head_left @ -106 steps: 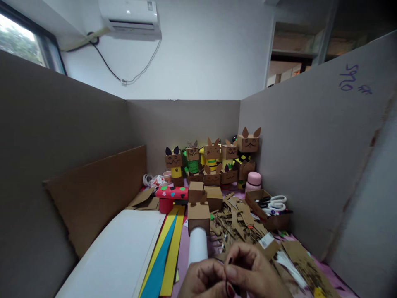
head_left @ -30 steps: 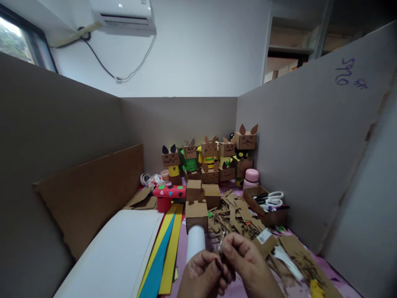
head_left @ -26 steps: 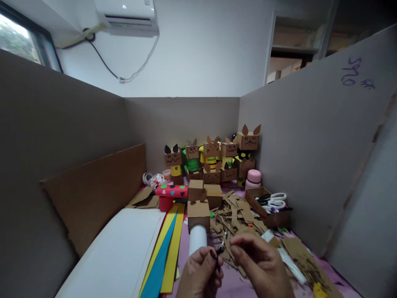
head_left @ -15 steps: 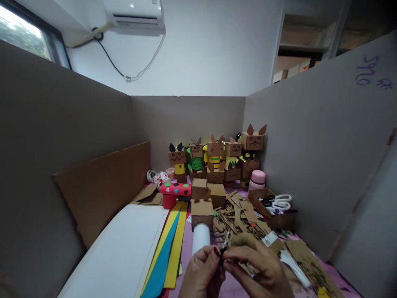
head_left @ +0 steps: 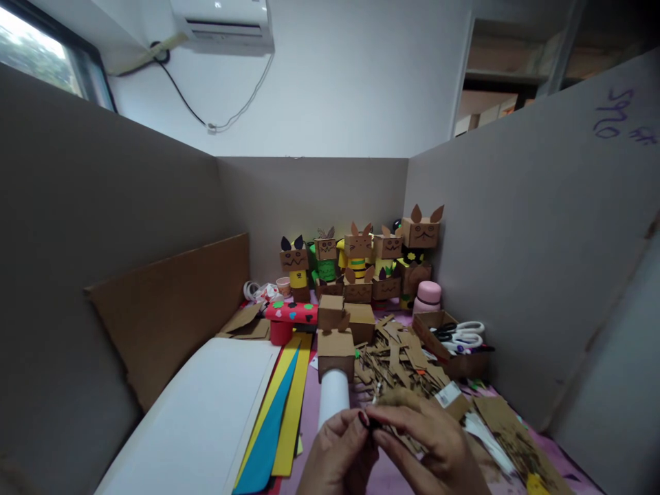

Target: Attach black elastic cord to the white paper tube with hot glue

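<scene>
My left hand point(head_left: 337, 450) and my right hand point(head_left: 425, 440) meet at the bottom centre, fingertips pinched together around a small dark piece point(head_left: 372, 423). Most of that piece is covered by the fingers, so its kind cannot be made out. Just beyond my left hand lies a white paper tube point(head_left: 334, 397), its far end against a cardboard box head point(head_left: 335, 354) with small ears on top. Past my right hand spreads a heap of cardboard scraps point(head_left: 399, 354).
Left are white sheets point(head_left: 190, 419), yellow strips point(head_left: 293, 419) and a blue strip point(head_left: 268, 440). A red spotted roll point(head_left: 292, 313) sits behind. Several cardboard animal figures point(head_left: 357, 245) stand at the back. Right are a pink bottle point(head_left: 427, 297) and a box with scissors point(head_left: 467, 337).
The fingertips of my right hand have closed in against my left thumb, and the dark piece is more covered than before. The things on the table have stayed put.
</scene>
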A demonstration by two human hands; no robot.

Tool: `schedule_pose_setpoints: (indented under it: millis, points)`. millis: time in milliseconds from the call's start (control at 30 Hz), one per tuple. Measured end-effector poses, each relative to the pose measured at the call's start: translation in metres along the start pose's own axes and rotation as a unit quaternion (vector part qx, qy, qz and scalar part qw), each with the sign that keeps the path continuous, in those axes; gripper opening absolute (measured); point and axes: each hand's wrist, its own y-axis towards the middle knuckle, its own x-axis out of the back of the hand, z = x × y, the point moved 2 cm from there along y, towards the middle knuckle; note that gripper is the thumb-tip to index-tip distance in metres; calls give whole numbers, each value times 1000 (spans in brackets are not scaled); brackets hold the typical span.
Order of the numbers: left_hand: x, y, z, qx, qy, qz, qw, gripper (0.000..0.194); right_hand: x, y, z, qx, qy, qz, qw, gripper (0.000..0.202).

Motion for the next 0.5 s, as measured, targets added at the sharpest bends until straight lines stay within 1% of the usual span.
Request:
schedule_pose_setpoints:
  millis: [67, 200, 267, 333, 433, 500]
  points:
    - [3, 2, 2, 2, 1, 5, 1000, 23, 0, 0, -1, -4, 7, 8, 1000, 33]
    - [6, 5, 4, 8, 8, 15, 1000, 23, 1, -1, -2, -9, 2, 0, 1000, 23]
    - [6, 6, 4, 15, 13, 14, 1000, 23, 1, -2, -4, -37, 1, 1, 999, 15]
    - [7, 6, 3, 15, 23, 17, 999, 24, 0, -4, -5, -79, 6, 21, 997, 8]
    - [8, 6, 2, 20, 48, 21, 998, 26, -2, -4, -8, -137, 21, 59, 989, 14]
    - [8, 5, 1, 34, 58, 6, 998, 28, -4, -3, -9, -148, 37, 71, 986, 18]
